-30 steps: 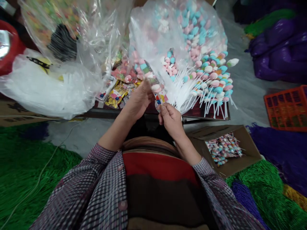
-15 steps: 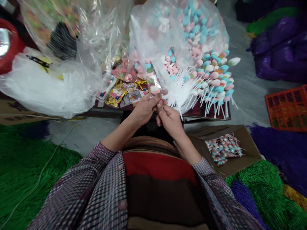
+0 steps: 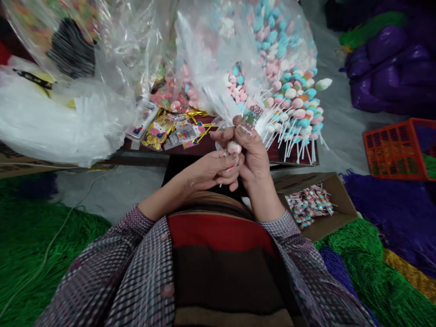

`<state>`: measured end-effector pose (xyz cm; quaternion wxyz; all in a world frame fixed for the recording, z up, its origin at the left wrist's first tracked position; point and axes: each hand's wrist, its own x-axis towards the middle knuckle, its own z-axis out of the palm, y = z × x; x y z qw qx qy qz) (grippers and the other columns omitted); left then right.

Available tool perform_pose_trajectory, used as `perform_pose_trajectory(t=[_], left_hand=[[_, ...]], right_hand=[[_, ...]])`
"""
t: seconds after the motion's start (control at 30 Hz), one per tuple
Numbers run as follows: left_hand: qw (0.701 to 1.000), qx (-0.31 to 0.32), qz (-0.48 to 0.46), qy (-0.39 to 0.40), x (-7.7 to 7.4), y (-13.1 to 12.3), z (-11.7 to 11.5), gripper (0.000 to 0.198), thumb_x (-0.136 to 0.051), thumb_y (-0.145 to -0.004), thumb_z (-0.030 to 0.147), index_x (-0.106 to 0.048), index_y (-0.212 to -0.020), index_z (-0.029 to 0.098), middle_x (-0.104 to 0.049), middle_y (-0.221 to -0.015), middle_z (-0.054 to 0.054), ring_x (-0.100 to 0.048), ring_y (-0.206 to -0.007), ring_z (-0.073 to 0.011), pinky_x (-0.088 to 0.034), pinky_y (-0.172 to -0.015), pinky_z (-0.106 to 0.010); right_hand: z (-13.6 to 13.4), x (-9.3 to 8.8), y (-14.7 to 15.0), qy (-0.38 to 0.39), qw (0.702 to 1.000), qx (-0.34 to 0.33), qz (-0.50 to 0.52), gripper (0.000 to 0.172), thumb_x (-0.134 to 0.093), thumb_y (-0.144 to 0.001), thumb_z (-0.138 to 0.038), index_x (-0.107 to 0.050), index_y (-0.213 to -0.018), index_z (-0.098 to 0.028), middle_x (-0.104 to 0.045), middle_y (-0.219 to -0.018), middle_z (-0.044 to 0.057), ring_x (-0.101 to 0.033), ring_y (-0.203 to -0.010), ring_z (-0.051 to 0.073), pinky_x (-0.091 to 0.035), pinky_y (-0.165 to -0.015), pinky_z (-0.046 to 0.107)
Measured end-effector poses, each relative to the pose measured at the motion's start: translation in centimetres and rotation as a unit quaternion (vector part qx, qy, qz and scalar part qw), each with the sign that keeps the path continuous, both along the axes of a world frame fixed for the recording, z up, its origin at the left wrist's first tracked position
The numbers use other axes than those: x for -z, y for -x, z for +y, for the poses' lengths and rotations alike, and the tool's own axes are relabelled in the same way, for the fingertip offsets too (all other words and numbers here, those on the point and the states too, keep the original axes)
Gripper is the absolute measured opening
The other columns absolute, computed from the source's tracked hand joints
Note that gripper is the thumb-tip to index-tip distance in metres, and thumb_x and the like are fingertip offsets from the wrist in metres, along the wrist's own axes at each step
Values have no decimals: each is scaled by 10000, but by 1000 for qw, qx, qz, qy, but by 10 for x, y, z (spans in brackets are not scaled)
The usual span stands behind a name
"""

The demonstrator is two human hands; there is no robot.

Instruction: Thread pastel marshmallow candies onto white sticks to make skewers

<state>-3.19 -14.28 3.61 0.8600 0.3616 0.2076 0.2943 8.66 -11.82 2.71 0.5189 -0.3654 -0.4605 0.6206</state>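
Note:
Both of my hands meet over the table's front edge around a candy skewer [image 3: 234, 147] in a clear wrapper. My left hand [image 3: 213, 170] is closed on its lower part, where a bit of white stick shows below the fingers. My right hand [image 3: 252, 150] pinches the upper part of the wrapper [image 3: 251, 119], which sticks up printed and shiny above the fingertips. Just behind the hands lie loose white sticks [image 3: 260, 125]. To their right is a pile of pink, blue and white candy skewers [image 3: 298, 111]. Gold twist ties [image 3: 202, 131] and printed packets [image 3: 180, 136] lie left of the hands.
Large clear bags of candy [image 3: 272, 32] stand at the back of the table. A heap of clear plastic bags [image 3: 61, 122] is at the left. On the floor at the right are a cardboard box [image 3: 344, 200] with wrapped candies and an orange crate [image 3: 391, 152].
My right hand has risen and turned upward, now at the wrapper's top. My left hand has shifted slightly down. The wrapped candy has tilted right, and the view has moved a little.

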Motion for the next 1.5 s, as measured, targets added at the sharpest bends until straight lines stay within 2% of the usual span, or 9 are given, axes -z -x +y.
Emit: perform_pose_trajectory(t=[0.17,0.37,0.5,0.7,0.83,1.0,1.17,1.37,1.5], left_hand=[[909,-235,285,-194,17,8,16,311,-774,-870,412,-546,-800,212,-519,-629,53,-435,-524,-81,-392,-535,-209],[999,21,16,-28,21,16,13,558,-775,-770,703,-476,-727,234,-242,-477,147,-236,-372,-50,-444,-473,-244],[992,-55,95,-65,28,10,11,446,-698,-881,617,-502,-791,227,-345,-532,114,-320,-412,-73,-450,-504,-249],[828,-310,388,-262,43,28,27,180,-644,-961,228,-572,-797,210,-527,-646,44,-502,-562,-108,-421,-622,-245],[898,-348,243,-117,42,58,40,305,-605,-1008,407,-564,-772,219,-389,-504,99,-352,-385,-71,-415,-488,-217],[916,-372,145,34,22,75,47,361,-690,-967,427,-529,-726,214,-308,-470,126,-279,-345,-41,-454,-443,-187],[912,-373,138,103,8,72,45,369,-655,-998,391,-517,-706,212,-260,-445,127,-272,-342,-37,-463,-440,-166],[908,-383,121,121,11,74,47,367,-655,-999,374,-512,-704,209,-276,-453,126,-287,-343,-35,-462,-449,-167],[917,-368,119,102,21,75,46,347,-690,-973,410,-531,-742,206,-313,-459,132,-310,-345,-32,-443,-434,-169]], right_hand=[[-1,18,11,-29,987,155,-41,443,-682,-869,-663,-569,-1107,-306,-779,-950,37,-750,-1119,234,-632,-929,425],[3,6,-19,-30,999,20,-40,614,-777,-749,-736,-634,-1156,-299,-776,-1103,69,-742,-1143,287,-651,-887,471],[5,11,-19,-53,995,52,-62,460,-751,-836,-655,-650,-1104,-296,-771,-985,31,-770,-994,237,-661,-868,445],[29,28,3,-123,973,73,-179,381,-622,-963,-596,-661,-1195,-297,-772,-1102,31,-747,-1018,187,-630,-935,394],[57,27,3,-189,877,-31,-440,302,-563,-1020,-403,-722,-1210,-231,-774,-1154,80,-723,-1106,253,-577,-982,438],[79,44,8,-240,722,-108,-640,287,-484,-987,-161,-771,-971,-176,-780,-1104,141,-685,-1101,310,-515,-986,468],[94,77,14,-285,765,-78,-572,276,-531,-1012,-275,-668,-783,-205,-736,-918,123,-659,-1019,283,-523,-959,438],[109,82,11,-298,745,-84,-591,178,-546,-976,-267,-639,-843,-193,-728,-989,137,-674,-972,268,-533,-888,412],[111,70,8,-196,843,-28,-500,88,-613,-887,-217,-602,-800,-211,-742,-852,82,-686,-791,230,-554,-769,385]])
